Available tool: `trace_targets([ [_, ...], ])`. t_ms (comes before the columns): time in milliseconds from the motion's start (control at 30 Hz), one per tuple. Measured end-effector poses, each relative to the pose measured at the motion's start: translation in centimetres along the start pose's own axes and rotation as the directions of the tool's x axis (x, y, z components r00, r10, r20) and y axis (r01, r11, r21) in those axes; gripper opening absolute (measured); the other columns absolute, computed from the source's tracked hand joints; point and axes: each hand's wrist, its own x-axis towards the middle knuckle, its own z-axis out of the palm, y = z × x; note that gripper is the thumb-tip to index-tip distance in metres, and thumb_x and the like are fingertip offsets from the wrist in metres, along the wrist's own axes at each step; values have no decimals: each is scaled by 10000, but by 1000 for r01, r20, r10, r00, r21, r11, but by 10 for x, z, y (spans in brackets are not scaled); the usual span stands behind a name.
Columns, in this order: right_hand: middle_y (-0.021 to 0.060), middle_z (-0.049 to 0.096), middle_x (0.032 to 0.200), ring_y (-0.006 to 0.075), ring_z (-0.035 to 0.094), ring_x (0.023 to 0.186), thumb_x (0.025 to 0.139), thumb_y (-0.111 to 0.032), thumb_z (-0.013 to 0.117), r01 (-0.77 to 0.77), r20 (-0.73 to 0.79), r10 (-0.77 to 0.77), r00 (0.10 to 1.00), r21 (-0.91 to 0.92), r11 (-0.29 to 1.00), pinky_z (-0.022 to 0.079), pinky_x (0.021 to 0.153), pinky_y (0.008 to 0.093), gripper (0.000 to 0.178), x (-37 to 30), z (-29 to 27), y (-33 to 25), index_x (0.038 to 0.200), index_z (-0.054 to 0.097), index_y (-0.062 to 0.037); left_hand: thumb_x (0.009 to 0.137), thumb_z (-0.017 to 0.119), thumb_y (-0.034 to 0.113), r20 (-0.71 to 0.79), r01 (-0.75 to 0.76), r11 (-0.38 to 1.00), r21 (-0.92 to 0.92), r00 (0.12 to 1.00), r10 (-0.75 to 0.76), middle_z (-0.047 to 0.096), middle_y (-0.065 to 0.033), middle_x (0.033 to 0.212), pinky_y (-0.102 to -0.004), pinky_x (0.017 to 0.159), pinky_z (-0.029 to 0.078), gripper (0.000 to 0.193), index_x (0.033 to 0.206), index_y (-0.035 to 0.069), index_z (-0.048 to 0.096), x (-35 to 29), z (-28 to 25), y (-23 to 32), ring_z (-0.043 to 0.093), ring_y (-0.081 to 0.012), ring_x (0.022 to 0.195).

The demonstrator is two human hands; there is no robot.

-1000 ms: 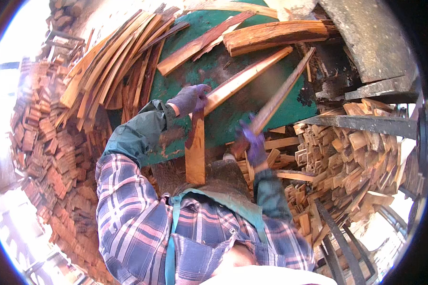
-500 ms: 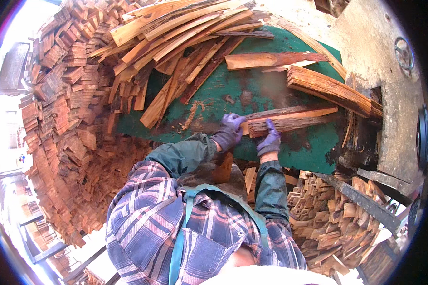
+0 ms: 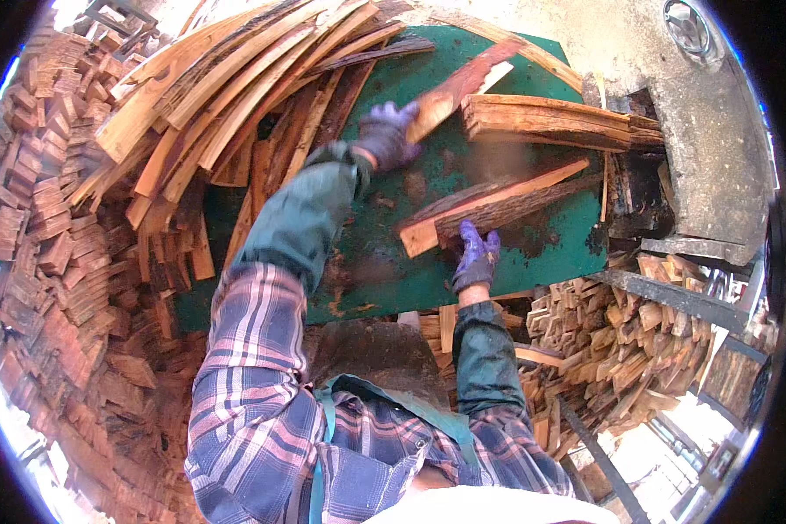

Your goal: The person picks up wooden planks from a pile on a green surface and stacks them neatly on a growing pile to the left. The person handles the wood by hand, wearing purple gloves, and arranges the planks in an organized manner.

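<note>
My left hand point(image 3: 386, 135), in a dark purple glove, reaches out over the green tabletop point(image 3: 367, 271) and grips the near end of a reddish wood slab point(image 3: 463, 83). That slab lies slanted, its far end up and to the right. My right hand point(image 3: 477, 255), also gloved in purple, is closed at the near side of a bark-edged wood strip point(image 3: 524, 203); its grip is partly hidden. Against that strip lies a lighter sawn piece point(image 3: 424, 236), end toward me. A thick split wood piece point(image 3: 546, 120) lies beyond them, pointing toward the dark slot at right.
Long curved wood strips point(image 3: 236, 79) are heaped at the table's far left. Stacked short wood blocks point(image 3: 52, 262) rise along the left side. More cut pieces point(image 3: 620, 332) are piled below right, by a dark beam point(image 3: 672, 297). A handwheel point(image 3: 688, 31) sits at far right.
My left hand has left the bark-edged strip and sawn piece and moved up and left to the reddish slab, which has turned. My right hand stays by the strip. The view has shifted.
</note>
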Motion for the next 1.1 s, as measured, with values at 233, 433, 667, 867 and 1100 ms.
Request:
trace_targets([
  [233, 124, 687, 1226, 239, 671, 1081, 953, -42, 632, -576, 695, 258, 671, 269, 772, 580, 948, 388, 334, -84, 68, 49, 1285, 626, -2, 794, 822, 426, 40, -9, 727, -687, 998, 50, 582, -217, 1406, -456, 1118, 424, 883, 1501, 33, 468, -173, 40, -27, 562, -326, 1288],
  [433, 99, 703, 1210, 212, 673, 1061, 972, -87, 636, 864, 995, -91, 27, 22, 504, 573, 913, 372, 210, -150, 60, 84, 1160, 721, -47, 886, 797, 317, 254, 192, 481, -856, 965, 67, 515, -149, 1507, -398, 1187, 363, 814, 1548, 44, 411, -337, 16, -67, 476, -248, 1399],
  [667, 117, 688, 1216, 229, 700, 1011, 1000, -206, 616, -246, 888, 378, 262, -318, 916, 594, 835, 359, 468, -163, 81, 28, 1437, 521, -70, 807, 840, 342, -227, 146, 773, -617, 908, -353, 577, -218, 1408, -438, 1137, 421, 787, 1437, 0, 518, -277, -98, -102, 549, -342, 1318],
  [867, 130, 712, 1196, 247, 725, 964, 1026, -228, 593, -252, 636, 329, 698, -212, 944, 612, 835, 384, 460, -91, 3, -40, 1459, 514, -94, 720, 829, 465, -428, -301, 951, -71, 871, 243, 571, -168, 1374, -505, 1082, 429, 840, 1435, 144, 526, -146, -80, -34, 524, -390, 1284],
  [1100, 175, 609, 1361, 277, 656, 1145, 970, -225, 705, -54, 383, 16, 924, 89, 995, 557, 940, 420, 636, 0, -47, -101, 1523, 425, -82, 677, 858, 519, 32, -288, 958, -2, 957, 288, 501, -225, 1409, -588, 1090, 375, 978, 1526, 276, 438, -94, 11, 101, 437, -456, 1351],
])
